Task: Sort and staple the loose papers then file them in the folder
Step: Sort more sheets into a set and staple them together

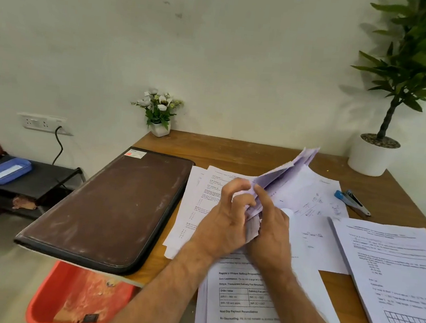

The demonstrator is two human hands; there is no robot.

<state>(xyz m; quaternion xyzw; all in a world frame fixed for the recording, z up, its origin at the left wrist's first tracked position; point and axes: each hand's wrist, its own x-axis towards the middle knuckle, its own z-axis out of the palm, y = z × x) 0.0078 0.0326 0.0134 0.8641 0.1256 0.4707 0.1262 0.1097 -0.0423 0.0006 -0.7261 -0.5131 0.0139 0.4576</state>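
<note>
Both your left hand (223,222) and right hand (269,228) pinch the sheaf of papers (287,172) mid-counter (long axis up-right); stapler (352,200) lies right, nearer your right hand.

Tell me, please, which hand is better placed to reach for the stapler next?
Probably the right hand. The stapler lies on the table's right side, nearer it. The left hand could keep holding the sheaf of papers.

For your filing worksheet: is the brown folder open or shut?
Shut: the brown folder lies flat on the desk, cover down, no papers inside showing.
</note>
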